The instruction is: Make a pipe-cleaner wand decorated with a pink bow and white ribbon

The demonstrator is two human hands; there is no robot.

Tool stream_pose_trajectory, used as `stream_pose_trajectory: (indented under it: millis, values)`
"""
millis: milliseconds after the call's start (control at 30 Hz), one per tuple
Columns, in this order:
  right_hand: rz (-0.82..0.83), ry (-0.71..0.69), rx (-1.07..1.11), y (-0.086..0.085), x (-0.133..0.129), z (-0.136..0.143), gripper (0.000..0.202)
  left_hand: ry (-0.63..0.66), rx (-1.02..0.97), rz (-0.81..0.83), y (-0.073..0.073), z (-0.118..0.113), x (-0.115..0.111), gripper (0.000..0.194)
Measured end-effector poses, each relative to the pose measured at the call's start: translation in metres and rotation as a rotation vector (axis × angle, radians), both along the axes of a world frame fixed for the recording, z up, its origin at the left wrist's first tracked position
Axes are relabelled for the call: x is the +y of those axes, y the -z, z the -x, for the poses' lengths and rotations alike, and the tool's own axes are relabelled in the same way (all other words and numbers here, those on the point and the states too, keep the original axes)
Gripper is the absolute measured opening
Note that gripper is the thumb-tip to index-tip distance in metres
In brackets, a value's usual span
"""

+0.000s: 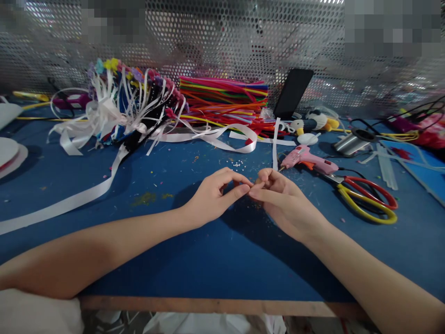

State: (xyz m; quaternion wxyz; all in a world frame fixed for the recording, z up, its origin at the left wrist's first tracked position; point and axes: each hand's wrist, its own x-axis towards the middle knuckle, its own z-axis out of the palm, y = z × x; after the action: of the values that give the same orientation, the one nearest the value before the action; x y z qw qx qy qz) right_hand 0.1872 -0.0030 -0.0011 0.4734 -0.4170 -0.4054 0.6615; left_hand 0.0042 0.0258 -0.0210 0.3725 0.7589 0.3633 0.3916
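My left hand (219, 192) and my right hand (287, 199) meet fingertip to fingertip above the middle of the blue table (222, 264). Both are closed in a pinch, and whatever lies between the fingers is hidden or too small to make out. Just beyond the fingertips lies a small scatter of white beads (239, 165). A pink glue gun (309, 159) rests to the right of my right hand, its nozzle pointing toward it. Scissors (365, 195) with one red and one yellow handle lie farther right. A strip of white ribbon (276, 146) runs down behind my right hand.
Colourful pipe cleaners (224, 95) are piled at the back, beside a ribboned bundle with small flowers (132, 102). A black phone (294, 93) leans against the perforated metal screen (222, 41). A wire spool (354, 141) and glue sticks (386, 167) lie right. White ribbon (79, 199) trails left.
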Motion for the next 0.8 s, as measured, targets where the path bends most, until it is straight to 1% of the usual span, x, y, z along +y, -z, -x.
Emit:
stream_pose_trajectory:
  millis: [133, 400, 533, 700, 800]
  values:
    - [-0.005, 0.029, -0.001, -0.0002, 0.0005, -0.0006, 0.034, -0.046, -0.005, 0.033, 0.0, -0.0004, -0.0001, 0.021]
    - [-0.013, 0.075, 0.014, 0.0015, 0.0018, -0.0003, 0.035, -0.073, -0.017, 0.031, -0.0008, -0.0006, -0.0032, 0.015]
    - [-0.077, 0.15, 0.001, 0.0019, 0.0027, 0.0009, 0.034, -0.12, -0.038, 0.068, 0.0013, -0.0007, -0.0032, 0.015]
    - [-0.196, 0.266, -0.038, 0.0045, 0.0042, 0.0002, 0.032, -0.146, -0.065, 0.156, 0.0016, -0.0015, -0.0012, 0.014]
    - [-0.262, 0.295, 0.017, 0.0038, 0.0052, -0.0002, 0.031, -0.148, -0.069, 0.178, 0.0016, -0.0014, 0.0002, 0.013]
